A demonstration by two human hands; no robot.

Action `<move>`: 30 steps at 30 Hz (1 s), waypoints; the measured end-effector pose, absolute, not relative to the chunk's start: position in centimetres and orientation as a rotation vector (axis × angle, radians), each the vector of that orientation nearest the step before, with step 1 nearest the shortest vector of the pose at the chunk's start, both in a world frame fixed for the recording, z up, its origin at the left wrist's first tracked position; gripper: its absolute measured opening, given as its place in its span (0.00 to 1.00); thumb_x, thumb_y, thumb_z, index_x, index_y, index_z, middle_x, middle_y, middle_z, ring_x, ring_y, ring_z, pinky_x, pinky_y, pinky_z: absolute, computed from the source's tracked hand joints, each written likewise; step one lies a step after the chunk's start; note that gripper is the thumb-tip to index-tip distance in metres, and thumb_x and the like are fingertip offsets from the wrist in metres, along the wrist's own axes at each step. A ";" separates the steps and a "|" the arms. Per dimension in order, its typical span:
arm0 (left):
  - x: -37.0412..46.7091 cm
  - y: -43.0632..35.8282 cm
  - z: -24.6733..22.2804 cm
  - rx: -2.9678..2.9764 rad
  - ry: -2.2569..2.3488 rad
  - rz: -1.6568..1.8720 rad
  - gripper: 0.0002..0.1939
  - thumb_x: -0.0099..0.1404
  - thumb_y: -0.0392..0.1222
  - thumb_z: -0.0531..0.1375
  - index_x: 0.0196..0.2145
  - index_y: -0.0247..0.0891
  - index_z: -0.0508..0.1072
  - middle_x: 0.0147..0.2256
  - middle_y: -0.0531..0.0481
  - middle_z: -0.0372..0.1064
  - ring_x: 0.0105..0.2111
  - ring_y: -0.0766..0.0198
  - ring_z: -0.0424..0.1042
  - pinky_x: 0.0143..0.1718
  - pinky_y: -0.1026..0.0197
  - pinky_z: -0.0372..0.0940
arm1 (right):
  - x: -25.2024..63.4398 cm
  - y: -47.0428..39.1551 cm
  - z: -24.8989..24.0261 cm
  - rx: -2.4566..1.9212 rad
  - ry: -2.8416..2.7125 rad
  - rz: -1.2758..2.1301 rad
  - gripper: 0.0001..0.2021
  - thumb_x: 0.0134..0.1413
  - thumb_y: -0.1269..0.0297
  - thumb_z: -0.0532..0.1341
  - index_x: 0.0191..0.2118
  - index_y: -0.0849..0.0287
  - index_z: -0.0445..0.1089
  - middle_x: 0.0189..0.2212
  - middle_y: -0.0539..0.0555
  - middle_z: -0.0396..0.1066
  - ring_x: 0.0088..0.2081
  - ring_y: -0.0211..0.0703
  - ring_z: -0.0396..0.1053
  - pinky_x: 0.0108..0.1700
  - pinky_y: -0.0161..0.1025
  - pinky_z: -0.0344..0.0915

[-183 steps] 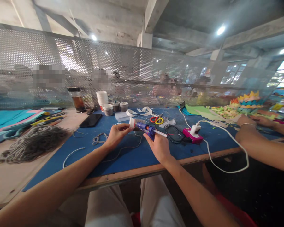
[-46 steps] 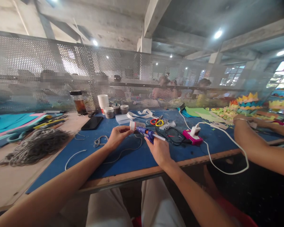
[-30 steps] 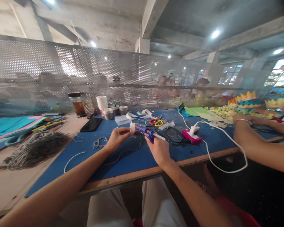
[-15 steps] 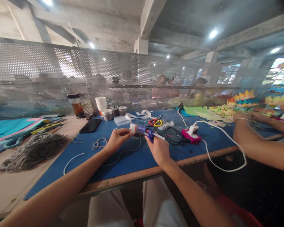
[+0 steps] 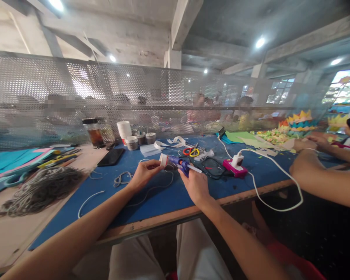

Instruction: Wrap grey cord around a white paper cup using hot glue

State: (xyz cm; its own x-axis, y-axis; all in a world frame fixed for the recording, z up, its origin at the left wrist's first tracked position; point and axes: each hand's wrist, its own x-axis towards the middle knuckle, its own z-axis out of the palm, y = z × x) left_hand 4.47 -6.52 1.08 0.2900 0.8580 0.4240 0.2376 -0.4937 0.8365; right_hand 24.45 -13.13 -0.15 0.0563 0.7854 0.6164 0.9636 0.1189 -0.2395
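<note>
From the left we see a heap of grey cord (image 5: 41, 188) on the bare part of the surface (image 5: 6, 229), then a blue mat (image 5: 163, 194) bearing a dark phone (image 5: 111, 157). Our left hand (image 5: 144, 175) pinches a small white-capped tube (image 5: 165, 160) in closed fingers above the mat; our right hand (image 5: 196, 186) grips a blue glue gun (image 5: 181, 165) against it. Further right lies a pink charger block (image 5: 233, 167), and a co-worker's arm (image 5: 323, 182). A perforated metal screen (image 5: 105, 93) runs behind, under concrete beams.
</note>
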 end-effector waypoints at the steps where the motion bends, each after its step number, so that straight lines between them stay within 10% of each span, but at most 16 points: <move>1: 4.5 -6.5 1.1 1.905 0.986 1.209 0.17 0.56 0.50 0.63 0.36 0.34 0.79 0.35 0.46 0.77 0.35 0.57 0.73 0.37 0.61 0.65 | 24.4 -13.2 -0.2 -1.707 -1.765 -0.360 0.15 0.63 0.53 0.51 0.44 0.57 0.68 0.29 0.54 0.76 0.33 0.41 0.74 0.34 0.32 0.61; 30: 3.1 -4.7 0.6 1.713 1.090 1.364 0.18 0.52 0.49 0.65 0.37 0.34 0.79 0.33 0.47 0.76 0.33 0.59 0.71 0.35 0.62 0.61 | 25.0 -13.4 -0.4 -1.465 -1.685 -0.147 0.16 0.61 0.51 0.53 0.45 0.57 0.66 0.31 0.54 0.75 0.34 0.44 0.73 0.36 0.34 0.59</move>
